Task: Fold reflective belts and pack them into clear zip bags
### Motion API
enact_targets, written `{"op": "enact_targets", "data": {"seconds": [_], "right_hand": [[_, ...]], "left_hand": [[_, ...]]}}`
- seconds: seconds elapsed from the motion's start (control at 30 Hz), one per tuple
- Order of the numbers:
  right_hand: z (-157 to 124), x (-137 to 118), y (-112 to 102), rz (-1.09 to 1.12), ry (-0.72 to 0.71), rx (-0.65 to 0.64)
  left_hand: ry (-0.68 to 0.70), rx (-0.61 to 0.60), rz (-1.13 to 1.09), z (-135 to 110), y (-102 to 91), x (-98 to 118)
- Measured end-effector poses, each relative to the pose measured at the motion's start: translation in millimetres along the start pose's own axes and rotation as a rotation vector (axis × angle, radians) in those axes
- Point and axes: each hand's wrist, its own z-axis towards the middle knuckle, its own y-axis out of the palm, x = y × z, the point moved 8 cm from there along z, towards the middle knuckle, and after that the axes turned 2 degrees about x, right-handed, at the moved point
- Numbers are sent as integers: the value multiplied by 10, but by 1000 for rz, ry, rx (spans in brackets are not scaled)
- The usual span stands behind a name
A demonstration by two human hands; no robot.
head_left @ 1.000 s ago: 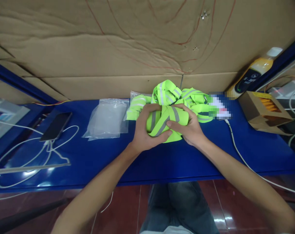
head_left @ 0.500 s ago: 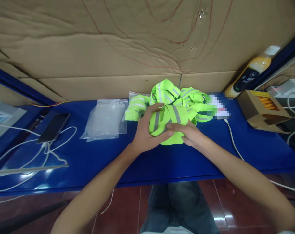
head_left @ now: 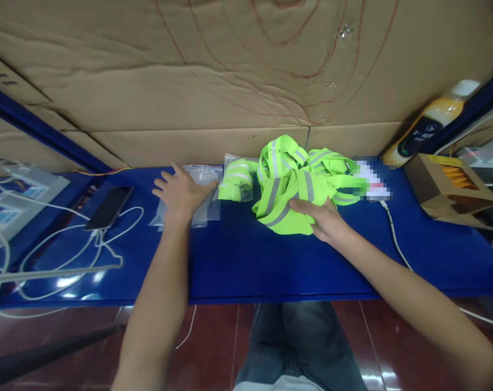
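Note:
A folded bundle of neon-green reflective straps (head_left: 285,203) lies on the blue table (head_left: 238,260). My right hand (head_left: 322,220) rests on the bundle's right side and holds it against the table. Behind it is a loose heap of the same straps (head_left: 311,163), and one bagged bundle (head_left: 236,182) lies to the left. My left hand (head_left: 181,193) lies flat, fingers spread, on a stack of clear plastic bags (head_left: 203,203) further left.
A black phone (head_left: 110,206) with white cables (head_left: 59,255) lies at the left. A white cable (head_left: 395,241) runs down the right side. An open cardboard box (head_left: 446,184) and a yellow bottle (head_left: 429,127) stand at the far right. A cardboard wall (head_left: 230,81) backs the table.
My left hand has let go of the green bundle and moved left onto the plastic bags. My right hand stays on the bundle, which now lies on the table.

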Motion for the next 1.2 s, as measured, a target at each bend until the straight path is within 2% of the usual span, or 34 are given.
{"op": "enact_targets", "data": {"seconds": [0.07, 0.1, 0.2, 0.4, 0.47, 0.57, 0.63, 0.7, 0.83, 0.93, 1.07, 1.2], "right_hand": [[4, 17, 9, -7, -1, -8], [6, 23, 12, -4, -5, -13], [14, 36, 20, 31, -7, -24], [26, 25, 27, 44, -15, -13], [28, -7, 25, 15, -32, -12], [24, -101, 5, -19, -74, -15], [14, -206, -35, -31, -135, -19], [-1, -337, -114, -43, -232, -8], [-47, -584, -359, -152, -480, 98], [-69, -675, -456, -276, -576, 171], [-83, -722, -325, -396, -572, 123], [-141, -753, -220, -406, -607, 163]], "left_hand": [[-34, -77, 89, 12, 98, -61], [-18, -71, 105, 10, 97, -49], [79, 30, 64, -15, -25, 56], [191, 146, -146, -84, -309, 206], [302, 230, -243, -134, -445, 300], [565, 340, -418, -302, -647, 486], [722, 327, -499, -446, -708, 613], [832, 260, -547, -588, -712, 741], [1011, 130, -596, -884, -681, 989], [1104, 95, -567, -1069, -651, 1124], [1157, 106, -568, -1213, -617, 1222], [1146, 77, -557, -1279, -493, 1303]]}}
